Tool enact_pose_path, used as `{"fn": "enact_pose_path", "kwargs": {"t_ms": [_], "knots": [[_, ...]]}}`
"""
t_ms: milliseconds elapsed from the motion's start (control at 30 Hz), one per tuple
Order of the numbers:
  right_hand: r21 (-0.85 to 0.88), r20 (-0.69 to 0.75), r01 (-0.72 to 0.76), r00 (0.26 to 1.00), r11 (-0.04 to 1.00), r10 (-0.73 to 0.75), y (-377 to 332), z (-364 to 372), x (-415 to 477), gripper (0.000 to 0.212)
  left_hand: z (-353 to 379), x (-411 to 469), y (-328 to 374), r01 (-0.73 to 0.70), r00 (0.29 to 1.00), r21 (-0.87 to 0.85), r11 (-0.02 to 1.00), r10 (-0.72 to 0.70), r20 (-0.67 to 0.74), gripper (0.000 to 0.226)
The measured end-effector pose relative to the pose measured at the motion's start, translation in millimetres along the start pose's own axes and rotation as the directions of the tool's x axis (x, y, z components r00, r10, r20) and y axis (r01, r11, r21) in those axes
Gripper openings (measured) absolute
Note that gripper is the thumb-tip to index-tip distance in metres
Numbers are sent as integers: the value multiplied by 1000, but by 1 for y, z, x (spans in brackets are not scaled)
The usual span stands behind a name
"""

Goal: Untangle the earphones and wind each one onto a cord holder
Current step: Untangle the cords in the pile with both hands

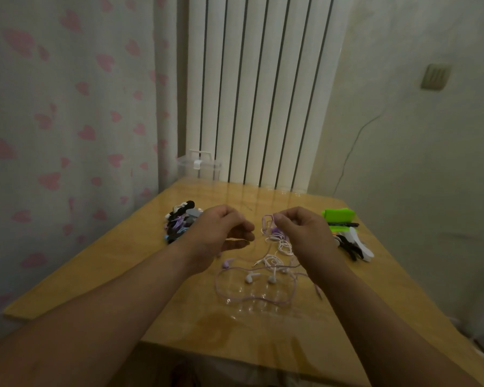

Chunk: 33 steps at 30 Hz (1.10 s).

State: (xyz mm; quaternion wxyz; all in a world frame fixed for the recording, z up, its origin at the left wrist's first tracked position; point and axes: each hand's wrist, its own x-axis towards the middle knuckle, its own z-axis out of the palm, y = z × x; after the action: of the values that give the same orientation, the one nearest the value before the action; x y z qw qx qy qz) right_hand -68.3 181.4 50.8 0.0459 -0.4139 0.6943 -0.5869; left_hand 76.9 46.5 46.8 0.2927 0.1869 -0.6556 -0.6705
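Observation:
A tangle of purple and white earphones (pixel 266 263) lies on the wooden table (pixel 196 325) between my hands. My right hand (pixel 302 230) is raised a little and pinches a purple cord loop (pixel 267 222) that hangs down into the tangle. My left hand (pixel 221 233) hovers to the left with fingers curled, and a thin cord seems to run from its fingertips toward the tangle. Two white earbuds (pixel 249 278) and a purple earbud (pixel 226 263) rest on the table. A long purple cord (pixel 252 298) loops in front.
A heap of dark, grey and purple wound earphones and holders (pixel 180 223) sits at the left back. A green holder (pixel 338 214), a black pen (pixel 342 224) and black and white holders (pixel 356 247) lie at the right. A clear plastic box (pixel 199 166) stands by the radiator.

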Motion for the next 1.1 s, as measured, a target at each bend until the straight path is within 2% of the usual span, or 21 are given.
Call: {"fn": "enact_pose_path", "kwargs": {"t_ms": [133, 300, 367, 500, 567, 633, 700, 767, 867, 933, 1100], "knots": [[37, 22, -8, 1000, 999, 7, 2, -1, -5, 12, 12, -4, -6, 5, 993, 30, 1000, -9, 119, 38], [52, 15, 35, 999, 998, -36, 0, 3, -8, 10, 25, -4, -14, -28, 991, 64, 998, 19, 133, 24], [40, 21, 51, 998, 998, -52, 1, 2, -8, 10, 24, -2, -15, -18, 997, -24, 1000, 19, 73, 19], [-4, 60, 75, 995, 997, -74, 8, -8, -7, 10, 16, 4, -10, 26, 999, -362, 932, -41, -34, 13], [-58, 84, 95, 992, 994, -90, 12, -9, -9, 9, 14, 4, -9, 50, 999, -411, 910, -54, 2, 14], [-110, 60, 130, 990, 985, -124, 14, -9, -12, 8, 13, 2, -8, 107, 993, -437, 893, -72, 95, 17], [-114, 5, 138, 990, 984, -138, 19, -11, -11, 7, 9, 0, -8, 180, 974, -402, 898, -107, 198, 14], [-110, -39, 150, 987, 983, -155, 22, -14, -10, 6, 6, -2, -8, 232, 951, -285, 930, -155, 268, 12], [-110, -48, 182, 981, 977, -189, 19, -18, -10, 6, 3, -5, -11, 258, 931, -181, 949, -195, 308, 24], [-96, -27, 199, 979, 975, -203, 16, -19, -11, 6, 5, -5, -13, 229, 947, -251, 941, -156, 280, 18], [1, 28, 167, 986, 986, -167, 16, -18, -16, 8, 15, 1, -20, 33, 999, -353, 935, -30, 13, 19]]}}
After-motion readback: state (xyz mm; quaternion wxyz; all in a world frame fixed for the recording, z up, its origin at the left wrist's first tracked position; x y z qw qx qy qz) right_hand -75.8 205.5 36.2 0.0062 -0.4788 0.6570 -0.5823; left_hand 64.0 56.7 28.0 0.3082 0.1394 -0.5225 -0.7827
